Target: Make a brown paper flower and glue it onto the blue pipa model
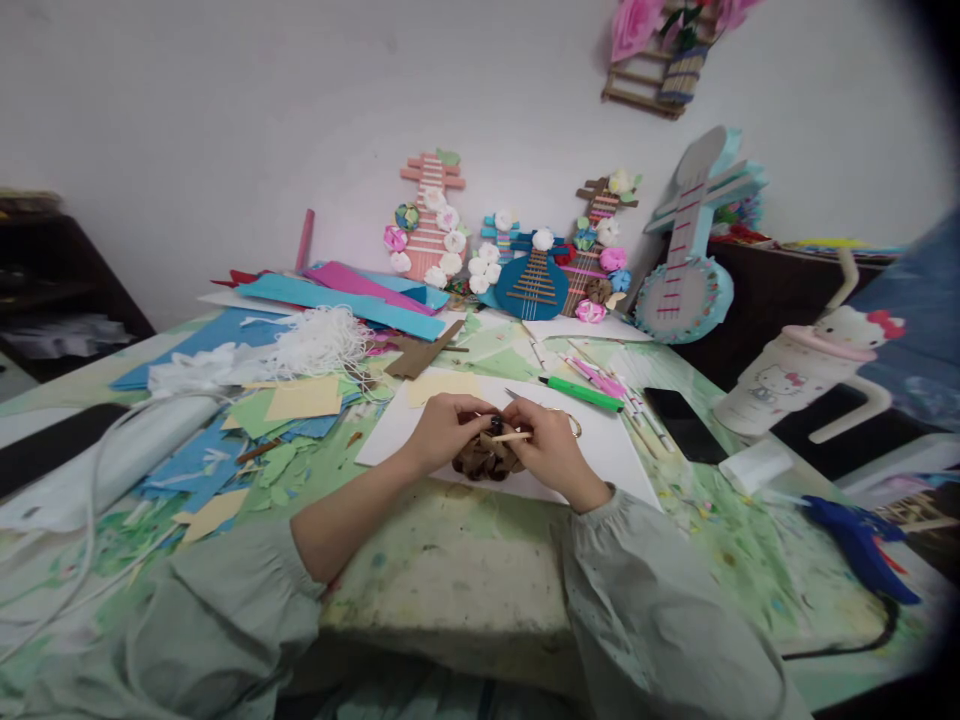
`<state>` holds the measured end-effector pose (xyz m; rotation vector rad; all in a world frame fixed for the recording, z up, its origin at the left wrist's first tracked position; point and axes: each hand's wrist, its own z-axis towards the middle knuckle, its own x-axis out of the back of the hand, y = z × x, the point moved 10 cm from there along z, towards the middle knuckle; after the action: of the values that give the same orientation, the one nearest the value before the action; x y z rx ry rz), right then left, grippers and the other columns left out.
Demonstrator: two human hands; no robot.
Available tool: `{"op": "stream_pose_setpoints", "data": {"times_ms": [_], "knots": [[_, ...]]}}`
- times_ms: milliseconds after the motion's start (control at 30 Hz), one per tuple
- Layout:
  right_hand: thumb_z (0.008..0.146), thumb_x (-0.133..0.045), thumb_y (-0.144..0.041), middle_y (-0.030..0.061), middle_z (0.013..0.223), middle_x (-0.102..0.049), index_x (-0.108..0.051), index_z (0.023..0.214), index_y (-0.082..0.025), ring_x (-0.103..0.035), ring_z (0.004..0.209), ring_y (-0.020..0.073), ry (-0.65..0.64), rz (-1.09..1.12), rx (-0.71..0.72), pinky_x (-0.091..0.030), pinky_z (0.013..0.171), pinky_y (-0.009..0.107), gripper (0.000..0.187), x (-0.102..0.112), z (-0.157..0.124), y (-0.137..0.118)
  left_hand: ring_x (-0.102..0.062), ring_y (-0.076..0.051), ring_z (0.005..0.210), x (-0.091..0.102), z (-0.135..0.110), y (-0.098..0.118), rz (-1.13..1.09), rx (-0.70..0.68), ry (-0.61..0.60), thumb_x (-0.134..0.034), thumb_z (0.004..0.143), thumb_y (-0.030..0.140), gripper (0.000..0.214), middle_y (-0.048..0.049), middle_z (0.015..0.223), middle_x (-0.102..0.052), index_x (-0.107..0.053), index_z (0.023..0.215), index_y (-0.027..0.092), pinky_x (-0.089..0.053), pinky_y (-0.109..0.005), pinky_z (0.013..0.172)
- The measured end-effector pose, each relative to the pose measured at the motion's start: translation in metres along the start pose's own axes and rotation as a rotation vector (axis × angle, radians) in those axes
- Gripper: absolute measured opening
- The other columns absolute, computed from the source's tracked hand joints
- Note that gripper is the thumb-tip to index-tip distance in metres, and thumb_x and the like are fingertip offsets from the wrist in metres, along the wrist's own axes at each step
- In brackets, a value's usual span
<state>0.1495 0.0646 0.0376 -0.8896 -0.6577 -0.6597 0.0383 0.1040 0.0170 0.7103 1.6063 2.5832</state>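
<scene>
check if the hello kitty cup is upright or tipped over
Upright: the hello kitty cup stands on its base on the table, lid and straw on top; its slant looks like lens distortion.

Ruffled brown paper flower (487,461), thin stick (513,436) across

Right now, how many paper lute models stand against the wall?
4: pink one at left, dark blue one in the middle, brown one beside it, large pale one at right. A fifth may hide behind the dark blue one.
</scene>
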Motion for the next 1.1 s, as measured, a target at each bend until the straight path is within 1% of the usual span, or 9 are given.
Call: {"op": "stream_pose_setpoints", "data": {"times_ms": [133,233,367,533,700,767,867,1000,1100], "knots": [[0.081,-0.053,-0.027,0.0034,0.089,-0.069,-0.059,0.105,-0.021,-0.062,0.077,0.0192,-0.059,-0.167,-0.052,-0.039,0.068,0.027,0.026,0.004,-0.001,0.005,-0.068,-0.020,0.078,0.002,0.001,-0.010,-0.088,0.088,0.023,-0.065,0.071,0.026,0.020,-0.0077,0.083,-0.075,-0.075,0.082,0.013,-0.052,-0.027,0.071],[0.089,-0.047,-0.037,0.0067,0.103,-0.066,-0.057,0.118,-0.023,-0.062,0.090,0.0212,-0.152,-0.242,-0.023,-0.040,0.073,0.029,0.033,0.000,-0.001,0.003,-0.068,-0.019,0.074,-0.002,0.001,-0.017,-0.205,0.148,-0.004,-0.068,0.067,0.025,0.019,-0.0074,0.079,-0.074,-0.073,0.079,0.011,-0.052,-0.026,0.068],[0.095,-0.039,-0.039,0.0072,0.098,-0.067,-0.060,0.121,-0.030,-0.062,0.088,0.0217,-0.185,-0.399,-0.047,-0.039,0.071,0.030,0.035,-0.002,-0.001,0.007,-0.069,-0.017,0.073,-0.009,0.000,-0.018,-0.319,0.172,-0.066,-0.069,0.065,0.021,0.019,-0.0054,0.079,-0.073,-0.071,0.082,0.012,-0.052,-0.024,0.066],[0.095,-0.038,-0.040,0.0087,0.093,-0.068,-0.064,0.117,-0.028,-0.062,0.084,0.0223,-0.127,-0.498,-0.027,-0.036,0.069,0.031,0.035,0.001,0.000,0.005,-0.069,-0.018,0.073,-0.012,-0.002,-0.015,-0.357,0.191,-0.084,-0.074,0.065,0.028,0.024,-0.0073,0.081,-0.074,-0.072,0.082,0.012,-0.054,-0.026,0.067],[0.096,-0.036,-0.040,0.0077,0.086,-0.068,-0.067,0.109,-0.027,-0.061,0.077,0.0210,-0.108,-0.487,-0.023,-0.035,0.065,0.030,0.035,0.002,0.000,0.006,-0.068,-0.017,0.071,-0.012,-0.001,-0.014,-0.368,0.182,-0.081,-0.073,0.068,0.035,0.028,-0.0084,0.080,-0.074,-0.073,0.083,0.011,-0.053,-0.026,0.067],[0.096,-0.038,-0.037,0.0079,0.087,-0.068,-0.066,0.111,-0.025,-0.061,0.079,0.0216,-0.096,-0.454,-0.003,-0.036,0.066,0.030,0.034,0.000,-0.001,0.004,-0.068,-0.017,0.070,-0.012,-0.001,-0.014,-0.361,0.174,-0.087,-0.071,0.070,0.035,0.028,-0.0086,0.080,-0.074,-0.073,0.084,0.011,-0.053,-0.026,0.068],[0.096,-0.040,-0.027,0.0079,0.094,-0.068,-0.062,0.119,-0.023,-0.061,0.084,0.0204,-0.027,-0.327,0.077,-0.039,0.069,0.028,0.032,0.001,-0.002,-0.003,-0.068,-0.017,0.070,-0.011,-0.001,-0.015,-0.359,0.174,-0.071,-0.071,0.071,0.033,0.027,-0.0086,0.079,-0.074,-0.072,0.085,0.010,-0.052,-0.027,0.068],[0.096,-0.039,-0.021,0.0060,0.083,-0.066,-0.065,0.118,-0.022,-0.059,0.075,0.0167,0.045,-0.165,0.159,-0.041,0.065,0.025,0.034,0.004,-0.004,-0.009,-0.068,-0.017,0.069,-0.010,-0.001,-0.019,-0.430,0.218,-0.043,-0.072,0.069,0.031,0.028,-0.0085,0.079,-0.074,-0.071,0.086,0.009,-0.052,-0.026,0.067],[0.095,-0.040,-0.018,0.0054,0.082,-0.067,-0.067,0.117,-0.025,-0.059,0.076,0.0159,0.059,-0.094,0.196,-0.043,0.067,0.025,0.036,0.006,-0.004,-0.010,-0.068,-0.017,0.068,-0.011,-0.002,-0.022,-0.483,0.266,-0.037,-0.075,0.065,0.030,0.030,-0.0086,0.079,-0.074,-0.071,0.086,0.009,-0.052,-0.026,0.066]]}}
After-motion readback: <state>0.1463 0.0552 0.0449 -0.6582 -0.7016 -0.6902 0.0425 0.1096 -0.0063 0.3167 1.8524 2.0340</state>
